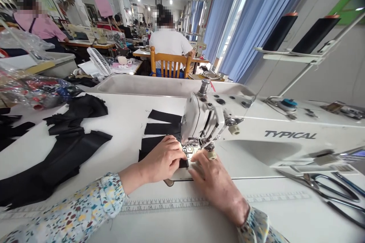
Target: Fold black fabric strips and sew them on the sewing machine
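A white sewing machine (202,117) stands in the middle, with its needle area lit. My left hand (164,157) lies left of the needle on black fabric pieces (154,142), its fingers bent together and pressing on the cloth. Just right of the presser foot is my right hand (213,180), its thumb and fingers curved apart at the edge of the needle plate; its fingertips are partly hidden by the machine. Several black strips (162,128) fan out behind my left hand, their right ends hidden by the machine head.
Larger black cloth pieces (65,155) lie at the left. Scissors (327,191) rest at the right, and a printed ruler tape (165,205) runs along the front. Black thread cones (281,32) stand at upper right. A person in white (169,41) sits ahead on a wooden chair (171,60).
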### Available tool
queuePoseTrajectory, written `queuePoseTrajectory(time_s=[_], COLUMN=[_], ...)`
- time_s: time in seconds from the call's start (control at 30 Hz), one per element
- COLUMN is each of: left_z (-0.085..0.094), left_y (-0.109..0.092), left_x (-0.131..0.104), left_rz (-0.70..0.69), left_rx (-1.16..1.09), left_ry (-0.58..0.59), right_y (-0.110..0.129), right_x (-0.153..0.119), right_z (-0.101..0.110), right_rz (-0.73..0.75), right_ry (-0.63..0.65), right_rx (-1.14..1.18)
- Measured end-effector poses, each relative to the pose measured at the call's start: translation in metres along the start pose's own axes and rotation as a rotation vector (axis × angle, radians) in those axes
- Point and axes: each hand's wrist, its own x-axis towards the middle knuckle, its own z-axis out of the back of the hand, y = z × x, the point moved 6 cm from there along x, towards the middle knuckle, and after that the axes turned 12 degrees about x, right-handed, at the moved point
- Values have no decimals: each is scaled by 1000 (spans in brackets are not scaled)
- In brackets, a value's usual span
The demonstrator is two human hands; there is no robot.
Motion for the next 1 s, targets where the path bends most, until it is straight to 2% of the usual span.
queuePoseTrajectory(time_s=[0.23,0.4,0.5,0.67,0.8,1.0], left_z=[-3,-6,-8,-14,-18,-17], left_y=[7,12,14,16,16,12], left_x=[-5,-2,5,16,16,14], left_rz=[36,46,35,-5,-29,-32], left_rx=[-85,-106,-121,-131,-105,-53], left_ry=[-22,-3,17,49,18,10], right_y=[12,15,15,7,1,-2], right_x=[2,4,5,6,6,2], right_z=[-16,-18,-15,-9,-7,-3], right_rz=[70,116,97,-43,-132,-190], right_ry=[-61,-85,-83,-64,-28,-28], right_rx=[-231,-265,-223,-23,117,168])
